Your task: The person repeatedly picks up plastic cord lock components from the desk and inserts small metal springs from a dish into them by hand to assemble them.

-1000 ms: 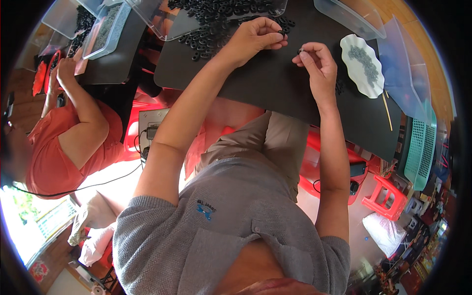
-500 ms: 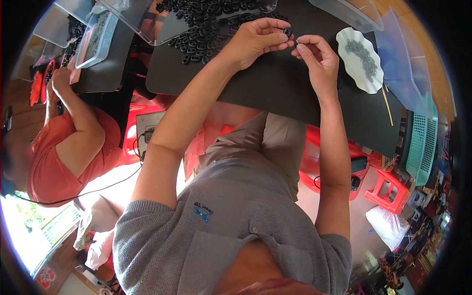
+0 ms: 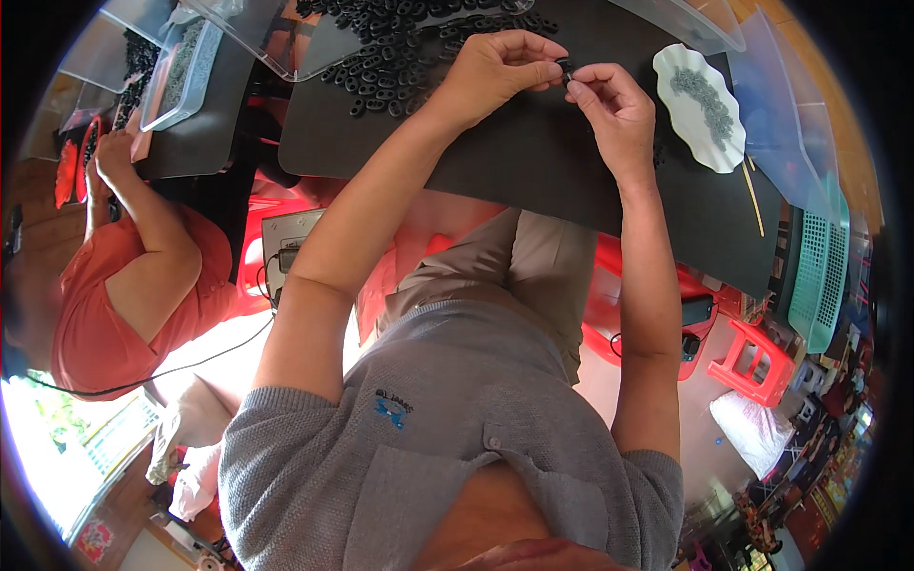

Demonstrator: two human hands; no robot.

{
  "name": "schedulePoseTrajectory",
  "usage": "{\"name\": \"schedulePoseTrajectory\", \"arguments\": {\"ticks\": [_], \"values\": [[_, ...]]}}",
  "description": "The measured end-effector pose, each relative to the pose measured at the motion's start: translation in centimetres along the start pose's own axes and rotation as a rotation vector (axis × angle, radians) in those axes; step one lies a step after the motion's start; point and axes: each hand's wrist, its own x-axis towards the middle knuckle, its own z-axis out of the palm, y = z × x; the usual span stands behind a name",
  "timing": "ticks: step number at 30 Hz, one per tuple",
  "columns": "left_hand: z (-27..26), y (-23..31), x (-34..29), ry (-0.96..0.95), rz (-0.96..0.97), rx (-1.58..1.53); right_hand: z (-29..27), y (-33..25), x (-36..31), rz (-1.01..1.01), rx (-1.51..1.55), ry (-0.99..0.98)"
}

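Observation:
My left hand (image 3: 505,74) pinches a small black oval piece (image 3: 566,67) between thumb and fingertips, above the dark table. Close against it, my right hand (image 3: 619,107) has its thumb and index finger pinched together at the piece's lower edge. Whatever tiny thing those right fingers hold is too small to make out. A heap of similar black pieces with holes (image 3: 388,68) lies on the table beyond my left forearm. To the right of my right hand, a white wavy-edged dish (image 3: 684,124) holds many tiny greyish, see-through bits (image 3: 703,100).
Two thin wooden sticks (image 3: 754,202) lie beside the dish. Clear plastic bins (image 3: 776,105) and a green basket (image 3: 817,276) stand at the right. A co-worker in red (image 3: 143,285) works at the left, near a tub of grey bits (image 3: 186,81). Red stools (image 3: 757,362) stand below.
My two hands have come together: the right fingertips, earlier slightly apart from the black piece, now meet it. The piece has turned and shows more edge-on.

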Motion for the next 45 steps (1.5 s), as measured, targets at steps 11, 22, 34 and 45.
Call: {"name": "schedulePoseTrajectory", "arguments": {"ticks": [11,22,34,45], "values": [[0.0,-0.4,-0.1,-0.010,0.090,0.249,0.3,0.6,-0.2,0.037,-0.036,-0.013],[0.1,-0.2,-0.8,-0.016,0.230,0.582,0.6,0.5,-0.2,-0.141,-0.443,0.007],[0.0,-0.4,-0.8,-0.040,0.244,0.744,0.5,0.8,-0.7,-0.200,-0.524,-0.012],[0.0,-0.2,-1.1,-0.034,0.216,0.696,0.2,1.1,-0.7,-0.310,-0.670,-0.003]]}}
